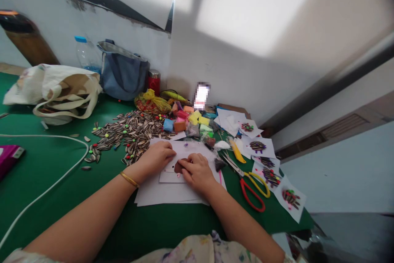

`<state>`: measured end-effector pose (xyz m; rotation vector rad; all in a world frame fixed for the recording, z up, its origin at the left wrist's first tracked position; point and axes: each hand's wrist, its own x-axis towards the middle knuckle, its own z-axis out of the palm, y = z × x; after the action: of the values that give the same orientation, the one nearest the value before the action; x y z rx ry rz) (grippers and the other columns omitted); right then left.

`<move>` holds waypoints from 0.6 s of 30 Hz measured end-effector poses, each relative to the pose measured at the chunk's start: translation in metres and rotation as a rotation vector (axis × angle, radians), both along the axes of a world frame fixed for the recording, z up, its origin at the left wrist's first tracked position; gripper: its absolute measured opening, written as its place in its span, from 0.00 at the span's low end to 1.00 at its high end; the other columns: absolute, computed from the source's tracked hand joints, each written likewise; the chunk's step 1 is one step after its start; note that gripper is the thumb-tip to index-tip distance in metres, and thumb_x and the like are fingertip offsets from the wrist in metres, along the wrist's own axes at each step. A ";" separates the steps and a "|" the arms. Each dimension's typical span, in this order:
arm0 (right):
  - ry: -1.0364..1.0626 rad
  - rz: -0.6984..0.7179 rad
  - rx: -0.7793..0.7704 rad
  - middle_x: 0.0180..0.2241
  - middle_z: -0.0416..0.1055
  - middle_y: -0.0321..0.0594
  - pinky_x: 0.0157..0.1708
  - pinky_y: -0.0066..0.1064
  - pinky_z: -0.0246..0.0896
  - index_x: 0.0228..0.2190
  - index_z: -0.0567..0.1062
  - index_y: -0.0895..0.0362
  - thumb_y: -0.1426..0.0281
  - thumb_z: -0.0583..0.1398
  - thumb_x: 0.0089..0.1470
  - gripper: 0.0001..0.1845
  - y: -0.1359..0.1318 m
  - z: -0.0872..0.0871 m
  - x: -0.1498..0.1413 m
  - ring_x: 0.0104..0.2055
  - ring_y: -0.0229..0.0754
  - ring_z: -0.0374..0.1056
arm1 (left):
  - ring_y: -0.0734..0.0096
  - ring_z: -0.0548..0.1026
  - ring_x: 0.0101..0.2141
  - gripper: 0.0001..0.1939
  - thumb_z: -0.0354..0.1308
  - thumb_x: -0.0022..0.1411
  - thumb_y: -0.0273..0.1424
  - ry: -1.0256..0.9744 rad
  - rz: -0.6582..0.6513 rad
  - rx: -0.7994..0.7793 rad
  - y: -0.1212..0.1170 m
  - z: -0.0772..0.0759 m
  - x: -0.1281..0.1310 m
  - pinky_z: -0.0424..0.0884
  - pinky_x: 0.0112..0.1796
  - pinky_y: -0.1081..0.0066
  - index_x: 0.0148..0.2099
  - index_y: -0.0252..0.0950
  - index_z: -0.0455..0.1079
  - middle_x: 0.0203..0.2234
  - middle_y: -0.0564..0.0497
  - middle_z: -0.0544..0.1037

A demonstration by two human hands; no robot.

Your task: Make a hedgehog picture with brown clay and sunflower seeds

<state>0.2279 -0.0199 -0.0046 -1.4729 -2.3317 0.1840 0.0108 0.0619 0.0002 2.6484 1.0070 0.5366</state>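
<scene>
A flat brown piece of modelling clay [178, 168] lies on a small white paper card [168, 177], near a black dot and small pink bits. My right hand [198, 172] has its fingers and thumb closed over the clay, pressing it against the card. My left hand [158, 156] rests palm down at the card's upper left, its fingers lying on the paper and holding nothing. Under the card are larger white sheets [154, 195]. Striped sunflower seeds [138, 127], mixed with small coloured balls, are heaped beyond my left hand.
Scissors [243, 172] with red and yellow handles lie to the right, beside cards decorated with seeds [291, 198]. Colourful clay packs [193, 118] and a bright phone [201, 95] are at the back. Bags [123, 72], a bottle [88, 56] and a white cable [61, 170] occupy the left.
</scene>
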 end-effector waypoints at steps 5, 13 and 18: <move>-0.009 0.041 0.023 0.55 0.67 0.43 0.58 0.44 0.48 0.53 0.73 0.49 0.64 0.59 0.60 0.20 -0.007 0.003 0.010 0.57 0.49 0.58 | 0.63 0.72 0.39 0.10 0.56 0.64 0.30 -0.011 0.005 -0.017 0.000 0.001 0.000 0.65 0.42 0.65 0.42 0.39 0.79 0.37 0.46 0.76; -0.145 0.170 -0.008 0.64 0.59 0.43 0.65 0.54 0.35 0.61 0.64 0.50 0.54 0.57 0.61 0.30 -0.020 -0.003 0.024 0.68 0.53 0.45 | 0.62 0.73 0.40 0.10 0.56 0.64 0.30 -0.029 -0.001 -0.021 -0.002 0.003 0.000 0.66 0.42 0.64 0.42 0.39 0.79 0.37 0.45 0.76; -0.122 0.135 0.018 0.67 0.54 0.42 0.66 0.54 0.31 0.57 0.69 0.51 0.52 0.56 0.61 0.28 -0.017 -0.003 0.018 0.69 0.54 0.42 | 0.63 0.73 0.39 0.11 0.56 0.64 0.30 -0.022 0.006 -0.013 -0.002 0.002 0.001 0.66 0.41 0.65 0.42 0.39 0.79 0.37 0.45 0.76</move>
<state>0.2455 -0.0365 -0.0071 -1.3537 -2.5256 0.1109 0.0114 0.0598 0.0024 2.6226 1.0086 0.5576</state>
